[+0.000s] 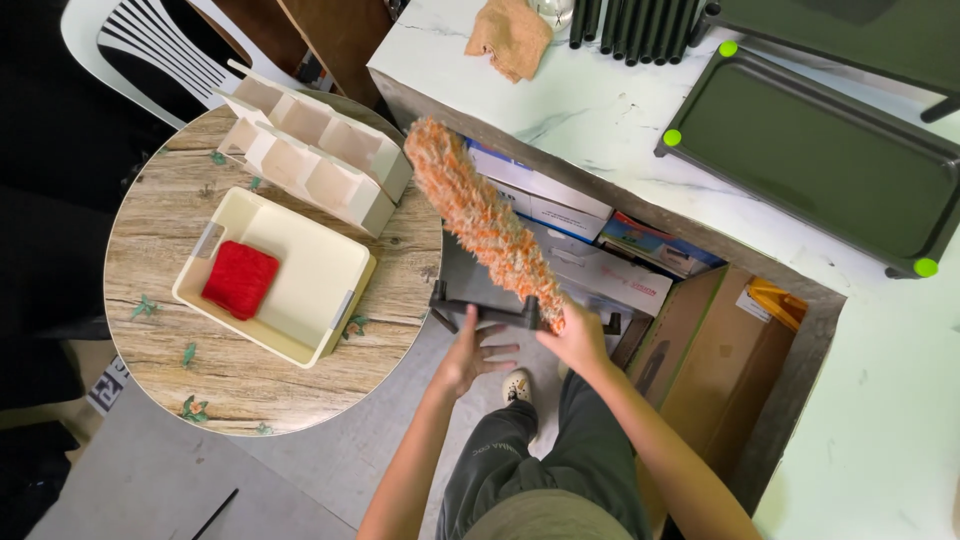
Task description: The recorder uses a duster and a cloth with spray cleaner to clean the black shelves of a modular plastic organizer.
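My right hand grips the base of an orange and white fluffy duster, which points up and left toward the round table. My left hand is open with fingers spread, just left of the duster's handle and over a dark bar-shaped frame on the floor. On the round wood-grain table stands a cream tray with a red cloth in it, and behind it a cream divided organiser.
A white marble counter carries dark green trays, black tubes and a tan cloth. Boxes and a cardboard carton sit under it. A white plastic chair stands at the back left.
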